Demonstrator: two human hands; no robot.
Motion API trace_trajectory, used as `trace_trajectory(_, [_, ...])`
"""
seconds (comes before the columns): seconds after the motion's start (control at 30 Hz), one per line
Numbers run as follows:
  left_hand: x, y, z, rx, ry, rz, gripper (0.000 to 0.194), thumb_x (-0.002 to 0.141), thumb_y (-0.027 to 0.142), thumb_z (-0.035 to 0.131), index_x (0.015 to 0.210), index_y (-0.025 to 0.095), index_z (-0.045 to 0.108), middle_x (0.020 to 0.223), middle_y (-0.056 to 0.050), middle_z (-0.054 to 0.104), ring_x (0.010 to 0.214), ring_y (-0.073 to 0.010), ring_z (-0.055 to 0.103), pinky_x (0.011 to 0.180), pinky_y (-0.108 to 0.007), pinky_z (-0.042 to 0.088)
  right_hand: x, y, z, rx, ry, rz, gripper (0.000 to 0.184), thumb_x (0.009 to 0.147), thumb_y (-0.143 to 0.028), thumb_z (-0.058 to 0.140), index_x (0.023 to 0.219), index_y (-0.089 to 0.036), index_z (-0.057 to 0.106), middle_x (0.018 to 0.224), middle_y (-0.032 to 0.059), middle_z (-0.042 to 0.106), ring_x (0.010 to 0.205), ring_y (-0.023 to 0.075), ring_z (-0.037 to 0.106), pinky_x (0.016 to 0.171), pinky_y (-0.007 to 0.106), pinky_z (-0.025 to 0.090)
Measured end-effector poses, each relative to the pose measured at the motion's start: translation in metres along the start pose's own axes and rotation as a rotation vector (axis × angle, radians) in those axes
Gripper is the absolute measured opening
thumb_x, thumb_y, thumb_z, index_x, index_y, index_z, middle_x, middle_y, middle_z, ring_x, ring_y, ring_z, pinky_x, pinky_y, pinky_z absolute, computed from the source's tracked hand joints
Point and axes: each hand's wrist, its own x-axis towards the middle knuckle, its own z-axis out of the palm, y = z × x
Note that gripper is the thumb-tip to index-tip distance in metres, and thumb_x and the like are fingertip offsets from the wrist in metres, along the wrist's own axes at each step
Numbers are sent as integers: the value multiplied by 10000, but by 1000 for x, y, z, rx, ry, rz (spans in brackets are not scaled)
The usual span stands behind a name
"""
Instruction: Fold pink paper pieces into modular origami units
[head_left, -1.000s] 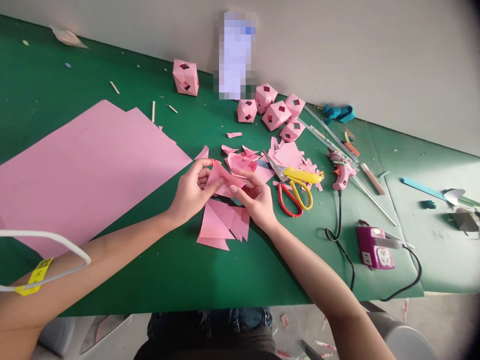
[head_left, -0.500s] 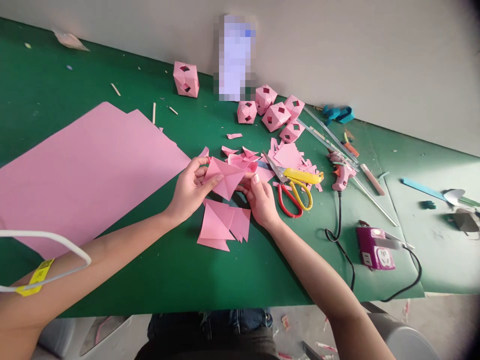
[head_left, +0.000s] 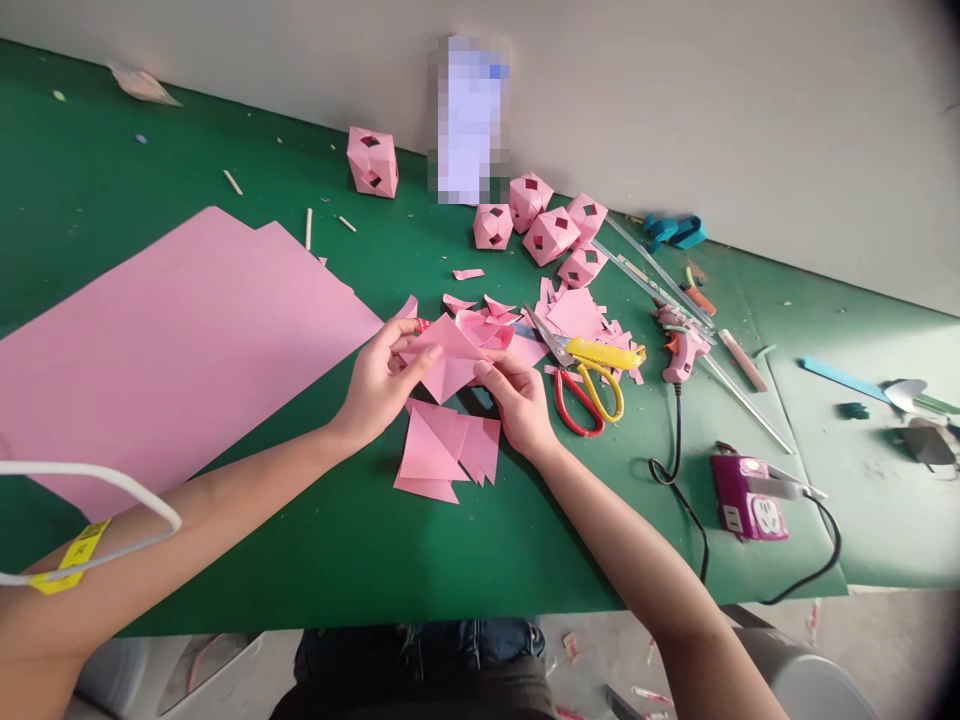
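Left hand (head_left: 382, 380) and right hand (head_left: 521, 400) face each other, fingers bent and thumbs pinching; both forearms converge from the near side.

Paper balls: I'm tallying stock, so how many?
6: lone ball, left of the blurred panel; clustered at its lower right: left ball, back ball, middle ball, right ball, front ball.

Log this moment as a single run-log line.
left hand: gripping folded pink paper | right hand: pinching its right side | right of hands: scissors, glue gun | nearer the person: cut pieces
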Motion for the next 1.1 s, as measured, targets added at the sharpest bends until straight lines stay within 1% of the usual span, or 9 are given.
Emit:
trace_trajectory(0.13, [2, -2, 0, -35, 10, 38, 393, 861, 499, 782, 1089, 201, 665, 1043, -70, 747, 931, -201, 706, 716, -274, 534, 1, 0, 0, 7, 22, 18, 294, 856, -510, 791, 1026, -270, 779, 945, -2, 753, 801, 162, 688, 844, 325, 578])
trace_trajectory(0.27, [0, 0, 1, -18, -25, 63, 389, 853, 468, 797, 1097, 203, 651, 1009, -66, 748, 879, -192, 706, 646, -263, 514, -1, -3, 4, -99, 16, -48, 293, 852, -491, 807, 1058, -284, 785, 1050, 22, 780, 956, 205, 706, 921, 362, 575])
trace_trajectory(0.4, [1, -2, 1, -17, -37, 94, 373, 862, 483, 780, 1076, 212, 641, 968, -49, 738, 808, -166, 692, 608, -248, 500, -5, -9, 8, -200, -104, -150, 337, 859, -551, 789, 1105, -321, 808, 1184, 55, 758, 1095, 253, 691, 873, 379, 594])
trace_trajectory(0.53, [3, -4, 1, -125, -60, 79, 442, 850, 530, 783, 1113, 223, 604, 920, -36, 743, 838, -181, 725, 694, -277, 566, -5, -15, 6, -222, -147, -211, 390, 978, -619, 607, 1055, -307, 828, 1267, 67, 729, 1268, 262, 636, 1085, 433, 512])
trace_trajectory(0.6, [3, -3, 2, -137, -61, 73, 490, 813, 511, 829, 1130, 226, 586, 899, -26, 740, 798, -173, 725, 681, -274, 573, -3, -16, 5, -180, -130, -181, 382, 983, -603, 612, 980, -286, 826, 1161, 59, 761, 1184, 241, 674, 1099, 432, 501])
trace_trajectory(0.7, [2, -1, 2, -141, -55, 76, 560, 753, 460, 890, 1145, 230, 563, 907, -13, 734, 756, -153, 720, 658, -256, 574, -1, -13, 6, -78, -121, -58, 310, 839, -540, 821, 962, -259, 783, 1007, 38, 767, 955, 203, 713, 896, 368, 585])
trace_trajectory(0.8, [0, 1, 3, -153, -73, 68, 583, 741, 446, 897, 1156, 233, 548, 914, -7, 735, 723, -143, 715, 638, -249, 576, 0, -11, 9, -1, -144, 34, 437, 717, -484, 929, 1028, -249, 732, 950, 23, 752, 837, 175, 707, 745, 314, 593])
trace_trajectory(0.97, [-3, 2, 4, -185, -115, 46, 599, 747, 426, 899, 1187, 239, 538, 837, 15, 716, 685, -142, 701, 612, -248, 565, 1, -11, 11, -36, -182, 51, 445, 661, -494, 951, 955, -238, 736, 900, 11, 744, 780, 161, 696, 710, 298, 597])
trace_trajectory(1.1, [-3, 1, 4, -194, -123, 82, 500, 865, 511, 788, 1189, 232, 528, 807, 9, 688, 734, -170, 728, 654, -284, 586, 2, -9, 9, -14, -100, 79, 397, 697, -516, 923, 869, -228, 710, 847, 2, 728, 757, 154, 671, 719, 297, 581])
